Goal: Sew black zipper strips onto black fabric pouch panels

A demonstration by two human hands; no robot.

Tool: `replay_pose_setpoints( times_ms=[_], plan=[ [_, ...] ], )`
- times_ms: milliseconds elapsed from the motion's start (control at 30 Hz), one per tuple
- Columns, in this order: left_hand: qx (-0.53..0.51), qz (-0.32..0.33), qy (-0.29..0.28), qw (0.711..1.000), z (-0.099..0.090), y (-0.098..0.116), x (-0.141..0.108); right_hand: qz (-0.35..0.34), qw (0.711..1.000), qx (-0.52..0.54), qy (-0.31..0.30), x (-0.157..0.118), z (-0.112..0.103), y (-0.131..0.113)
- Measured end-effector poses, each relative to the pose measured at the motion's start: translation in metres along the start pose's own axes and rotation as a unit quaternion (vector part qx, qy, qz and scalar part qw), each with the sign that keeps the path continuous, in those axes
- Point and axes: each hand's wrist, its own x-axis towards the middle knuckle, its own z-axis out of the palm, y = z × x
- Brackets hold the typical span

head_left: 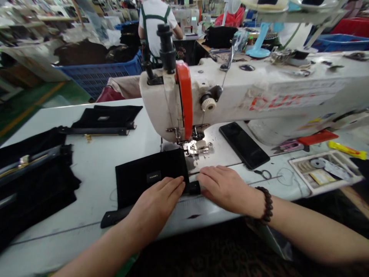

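Observation:
A black fabric panel (pixel 135 169) with a small label patch lies on the sewing machine table, its right edge by the presser foot (pixel 198 146). My left hand (pixel 158 202) lies flat on the panel, fingers stretched toward its right edge. Along the panel's near side runs a black strip (pixel 111 218) with a rounded end. My right hand (pixel 221 186), a beaded bracelet (pixel 265 206) on its wrist, has its fingers bent and closed at the strip's right end; the thumb is mostly hidden. The white sewing machine (pixel 230 88) with an orange guard (pixel 184 100) stands just beyond both hands.
Stacked black pieces with zippers (pixel 37 181) lie at the left, more black pieces (pixel 106 117) behind. A phone (pixel 243 145), small scissors (pixel 290 147) and a parts tray (pixel 325 171) are at the right. Beyond are a blue crate (pixel 100 77) and a seated person (pixel 155 27).

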Motion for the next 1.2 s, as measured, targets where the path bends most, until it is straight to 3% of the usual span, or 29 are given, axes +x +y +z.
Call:
replay_pose_setpoints(
  times_ms=[167, 333, 433, 567, 700, 1000, 1200],
  plan=[
    [-0.001, 0.011, -0.009, 1.000, -0.001, 0.000, 0.000, -0.036, 0.998, 0.057, -0.016, -0.001, 0.000, -0.006],
    [0.004, 0.026, -0.048, 0.998, -0.005, 0.005, 0.005, -0.072, 0.996, -0.012, 0.044, 0.005, 0.003, -0.009],
    [-0.004, 0.014, -0.078, 0.997, -0.005, 0.007, 0.005, -0.110, 0.993, -0.030, 0.041, 0.007, 0.003, -0.010],
    [-0.003, -0.024, -0.106, 0.994, -0.002, 0.008, 0.004, -0.141, 0.989, -0.043, 0.024, 0.008, 0.003, -0.008],
    [0.005, -0.005, -0.104, 0.995, 0.001, 0.008, 0.008, -0.146, 0.989, -0.033, 0.004, 0.011, 0.000, -0.005],
    [0.024, -0.006, -0.130, 0.991, 0.001, 0.009, 0.015, -0.208, 0.970, -0.031, -0.125, 0.033, -0.018, 0.001],
    [0.019, -0.016, -0.129, 0.991, 0.008, 0.001, 0.016, -0.205, 0.968, -0.051, -0.132, 0.041, -0.013, 0.005]
  ],
)
